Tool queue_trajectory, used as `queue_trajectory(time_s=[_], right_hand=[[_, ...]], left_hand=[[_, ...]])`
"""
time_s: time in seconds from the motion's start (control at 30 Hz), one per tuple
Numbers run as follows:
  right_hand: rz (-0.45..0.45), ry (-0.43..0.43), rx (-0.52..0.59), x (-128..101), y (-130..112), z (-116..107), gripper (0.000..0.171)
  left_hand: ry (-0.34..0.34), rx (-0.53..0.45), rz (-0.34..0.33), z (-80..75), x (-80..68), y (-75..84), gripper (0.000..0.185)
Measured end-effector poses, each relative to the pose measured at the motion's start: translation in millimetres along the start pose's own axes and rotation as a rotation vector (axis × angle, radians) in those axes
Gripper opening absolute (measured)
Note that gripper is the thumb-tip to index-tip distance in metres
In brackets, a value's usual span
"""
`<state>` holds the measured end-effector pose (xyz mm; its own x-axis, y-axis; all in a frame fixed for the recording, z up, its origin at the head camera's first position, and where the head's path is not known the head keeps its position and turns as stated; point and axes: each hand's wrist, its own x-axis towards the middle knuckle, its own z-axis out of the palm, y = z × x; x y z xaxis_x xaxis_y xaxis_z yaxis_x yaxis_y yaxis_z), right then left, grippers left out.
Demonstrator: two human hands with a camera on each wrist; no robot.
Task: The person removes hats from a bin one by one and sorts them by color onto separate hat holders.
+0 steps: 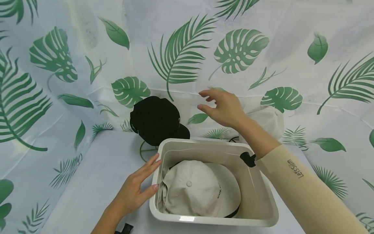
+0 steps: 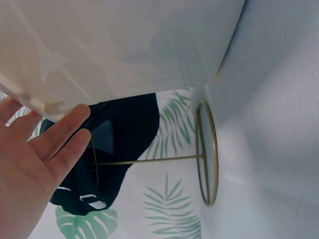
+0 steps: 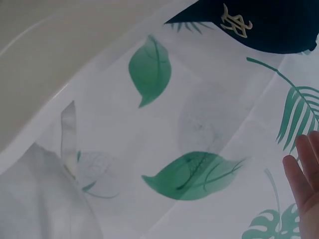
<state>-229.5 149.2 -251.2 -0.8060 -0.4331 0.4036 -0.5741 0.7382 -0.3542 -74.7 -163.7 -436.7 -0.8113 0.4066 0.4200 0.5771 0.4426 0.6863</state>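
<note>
A beige cap (image 1: 200, 188) lies inside a cream plastic bin (image 1: 263, 208) on the cloth-covered table. My left hand (image 1: 137, 188) rests against the bin's left wall with its fingers straight, the thumb at the rim. My right hand (image 1: 223, 105) hovers empty above the bin's far side, fingers loosely spread. A black cap (image 1: 156, 118) hangs on a thin gold wire stand (image 2: 204, 154) just behind the bin's left corner. In the left wrist view my left hand's fingers (image 2: 60, 137) touch the bin's underside edge. The black cap (image 3: 259, 22) shows an embroidered logo in the right wrist view.
A white cap-like shape (image 1: 267, 118) sits behind my right forearm at the back right. A white cloth with green leaf print (image 1: 181, 55) covers the table and rises as a backdrop close behind the stand.
</note>
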Motion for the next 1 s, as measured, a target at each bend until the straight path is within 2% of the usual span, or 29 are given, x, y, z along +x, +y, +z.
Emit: queue_trajectory(time_s=[0.3,0.67,1.0], right_hand=[[-0.038,-0.017,-0.042,-23,6,-15,0.043],[-0.153,0.050,-0.048,-52,10,-32,0.050],[-0.176,-0.027,-0.087,-83,12,-34,0.066]], left_hand=[[-0.002,0.010,-0.004,0.6,1.5,1.1,0.067],[0.002,-0.006,-0.013,1.9,0.0,0.1,0.066],[-0.011,-0.009,-0.026,-0.1,-1.2,1.0,0.066]])
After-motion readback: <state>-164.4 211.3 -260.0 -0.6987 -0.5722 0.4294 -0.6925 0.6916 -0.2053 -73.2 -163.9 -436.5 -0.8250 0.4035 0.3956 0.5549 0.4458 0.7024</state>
